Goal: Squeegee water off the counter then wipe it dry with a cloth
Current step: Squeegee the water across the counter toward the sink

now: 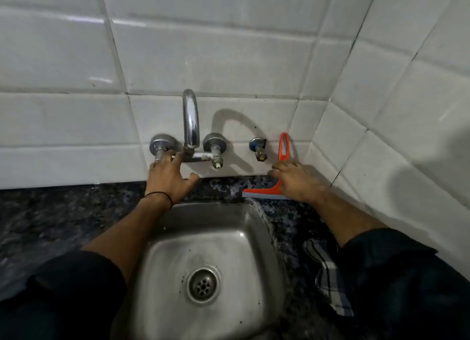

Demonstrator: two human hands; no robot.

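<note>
An orange squeegee (263,193) stands at the back right of the dark speckled counter (63,212). Its looped handle leans up the white tiled wall and its grey blade rests on the counter behind the sink. My right hand (295,179) is closed over the spot where handle and blade meet. My left hand (169,179) reaches to the wall tap's left knob (160,146), fingertips touching it, thumb spread apart. A blue-and-white checked cloth (328,271) lies on the counter right of the sink, partly under my right sleeve.
A steel sink (178,253) with a round drain sits between my forearms. A chrome wall faucet (191,118) arches above it. A small angle valve (259,149) sticks out of the tiles just left of the squeegee handle. Tiled walls meet in a corner at right.
</note>
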